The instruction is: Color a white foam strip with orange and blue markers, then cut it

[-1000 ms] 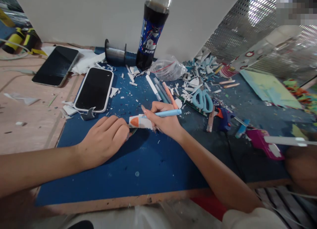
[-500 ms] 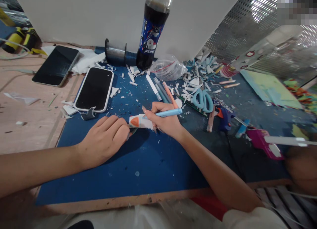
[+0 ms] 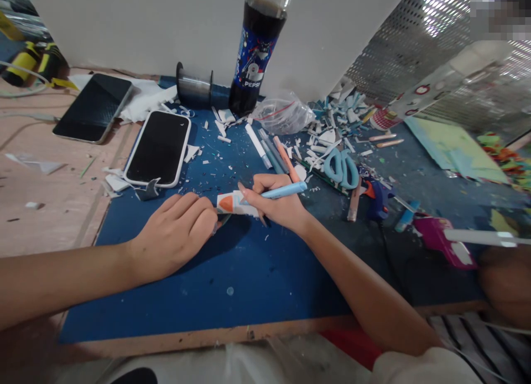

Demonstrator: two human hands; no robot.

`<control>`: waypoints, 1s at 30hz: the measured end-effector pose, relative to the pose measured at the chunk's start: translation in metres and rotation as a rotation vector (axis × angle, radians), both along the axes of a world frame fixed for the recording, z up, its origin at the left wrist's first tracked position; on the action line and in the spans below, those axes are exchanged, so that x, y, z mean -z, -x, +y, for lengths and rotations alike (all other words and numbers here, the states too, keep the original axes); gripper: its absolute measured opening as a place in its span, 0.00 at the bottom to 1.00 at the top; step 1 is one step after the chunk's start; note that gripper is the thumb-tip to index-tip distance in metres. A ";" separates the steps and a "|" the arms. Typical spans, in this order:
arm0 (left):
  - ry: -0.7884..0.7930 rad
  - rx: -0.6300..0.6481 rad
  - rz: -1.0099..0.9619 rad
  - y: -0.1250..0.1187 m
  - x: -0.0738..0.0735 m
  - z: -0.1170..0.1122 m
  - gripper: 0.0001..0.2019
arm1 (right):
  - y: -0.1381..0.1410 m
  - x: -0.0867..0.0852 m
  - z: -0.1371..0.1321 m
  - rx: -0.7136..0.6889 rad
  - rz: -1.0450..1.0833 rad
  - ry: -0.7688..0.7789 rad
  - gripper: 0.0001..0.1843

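Observation:
In my right hand [image 3: 282,201] is a light blue marker [image 3: 288,190], pinched between thumb and fingers, its tip end at a small white piece [image 3: 244,205] that looks like paper or card. An orange patch [image 3: 226,203] is coloured on that piece. My left hand [image 3: 178,234] is closed on the piece's left end; the fingertips underneath are mostly hidden. Just beyond my right hand lie an orange marker [image 3: 286,157], a grey-blue marker [image 3: 274,151] and a white marker [image 3: 258,145].
A white-cased phone [image 3: 158,149], a dark phone [image 3: 93,107], a wire spool [image 3: 194,86] and a Pepsi bottle [image 3: 257,55] stand or lie behind. Scissors [image 3: 341,168], a blue glue gun [image 3: 378,198], a magenta tool [image 3: 443,240] and scraps [image 3: 340,115] are at right.
Both hands keep almost the same place and grip. The marker's back end has shifted very slightly; the whole view has moved a little.

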State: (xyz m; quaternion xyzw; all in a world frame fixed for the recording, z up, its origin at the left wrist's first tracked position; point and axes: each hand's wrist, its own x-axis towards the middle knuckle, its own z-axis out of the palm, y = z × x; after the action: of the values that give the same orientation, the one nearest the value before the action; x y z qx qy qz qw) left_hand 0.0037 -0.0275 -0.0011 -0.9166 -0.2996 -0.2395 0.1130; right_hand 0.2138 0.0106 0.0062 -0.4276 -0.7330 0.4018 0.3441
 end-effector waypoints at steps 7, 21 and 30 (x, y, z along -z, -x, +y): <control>0.002 -0.004 0.003 0.000 0.001 0.000 0.11 | 0.000 0.002 0.001 -0.037 0.005 -0.032 0.22; 0.000 -0.012 0.003 0.001 0.001 0.000 0.10 | -0.002 0.003 0.001 -0.105 0.008 -0.062 0.23; -0.001 -0.007 -0.003 0.000 0.000 0.000 0.11 | -0.002 0.003 0.000 -0.090 -0.022 -0.045 0.22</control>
State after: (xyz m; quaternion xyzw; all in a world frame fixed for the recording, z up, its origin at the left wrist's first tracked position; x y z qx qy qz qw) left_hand 0.0033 -0.0271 -0.0006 -0.9152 -0.3026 -0.2404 0.1138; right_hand 0.2156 0.0110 0.0028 -0.3906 -0.7641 0.3956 0.3273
